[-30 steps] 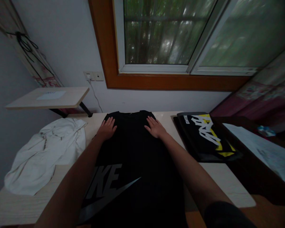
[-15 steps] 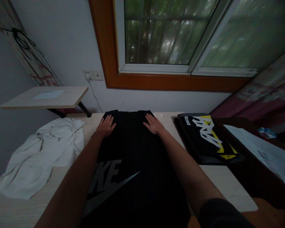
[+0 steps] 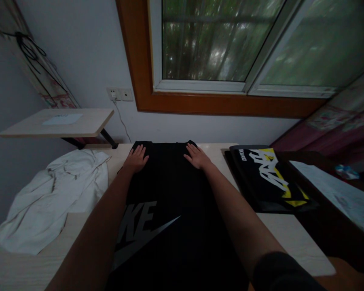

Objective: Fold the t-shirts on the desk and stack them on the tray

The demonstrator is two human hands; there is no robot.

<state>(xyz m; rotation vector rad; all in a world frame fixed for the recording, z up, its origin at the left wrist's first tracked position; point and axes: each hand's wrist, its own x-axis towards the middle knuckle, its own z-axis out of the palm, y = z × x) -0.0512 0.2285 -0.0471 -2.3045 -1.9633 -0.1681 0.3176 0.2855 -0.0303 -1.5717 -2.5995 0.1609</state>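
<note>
As it lies flat | 1 black shirt | grey swoosh, lettering

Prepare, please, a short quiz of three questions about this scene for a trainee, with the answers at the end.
1. What do the left hand and the right hand touch?
2. True or false: the white cloth lies on the person's left side.
3. Which colours has the print on the dark folded pile? A: red and green; B: white and yellow; C: blue and pink.

Key: 1. The black shirt. 2. True. 3. B.
</note>
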